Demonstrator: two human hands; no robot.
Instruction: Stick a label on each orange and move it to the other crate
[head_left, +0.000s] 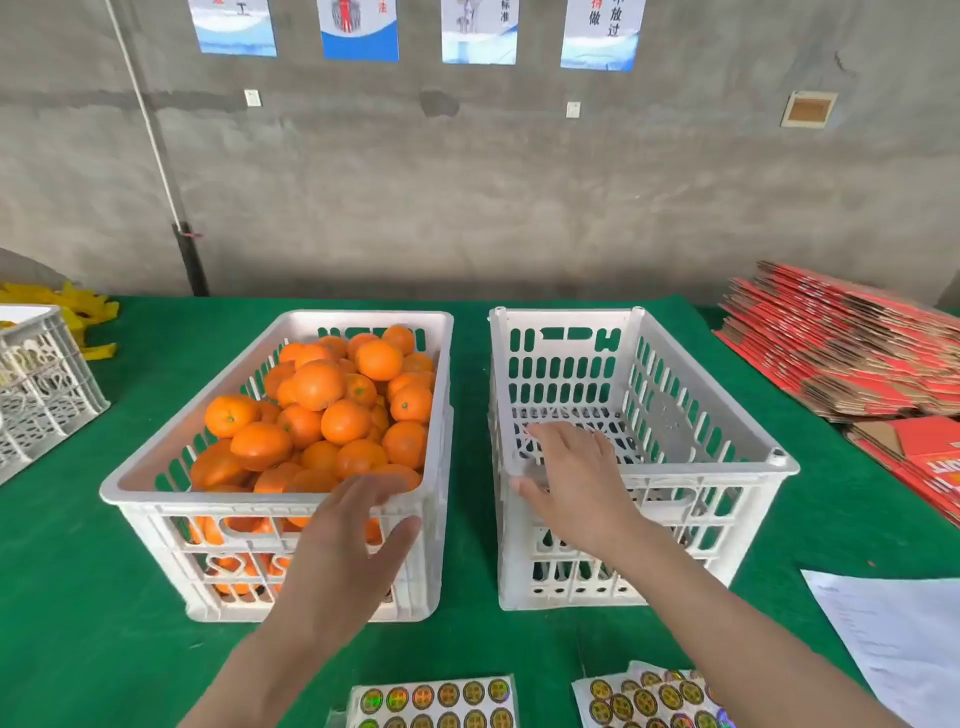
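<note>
Green table (78, 597): L hand (358, 540) by oranges (343, 421)

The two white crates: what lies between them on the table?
Only a bare strip of green cloth separates the crate of oranges from the empty crate, as the head view shows.

Label sheets (431, 701) cut by bottom edge (posters (358, 28) by top); grey crate (47, 395) by left.

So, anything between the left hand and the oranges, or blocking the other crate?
Nothing visible. The left hand hovers at the near rim of the full crate, oranges uncovered. The empty crate is open-topped; only the right hand reaches over its near-left corner.
</note>
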